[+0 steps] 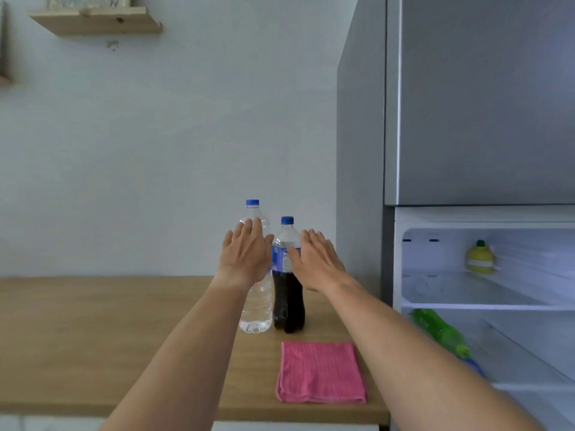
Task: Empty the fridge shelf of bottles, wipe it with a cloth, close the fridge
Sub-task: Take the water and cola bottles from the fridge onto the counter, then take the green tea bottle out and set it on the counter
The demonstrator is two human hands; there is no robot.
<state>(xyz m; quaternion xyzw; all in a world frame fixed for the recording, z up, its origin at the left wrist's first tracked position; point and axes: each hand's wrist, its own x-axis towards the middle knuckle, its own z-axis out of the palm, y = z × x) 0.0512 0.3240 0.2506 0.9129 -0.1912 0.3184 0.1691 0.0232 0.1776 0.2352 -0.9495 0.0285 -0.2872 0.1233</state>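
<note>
Two bottles upright on the counter (93, 306): water bottle (256, 309) and cola bottle (287, 300), touching. Left hand (245, 256) and right hand (317, 262) flat-open, holding nothing. Pink cloth (320, 371) lies just below, right hand nearer; open fridge (482, 306) sits further right.

Two bare forearms, no sleeves, left hand (245, 256), right hand (317, 262)

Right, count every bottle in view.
4: clear plastic water bottle and dark cola bottle on the counter; yellow lemon-shaped bottle and lying green bottle in the fridge; others may be hidden.
</note>
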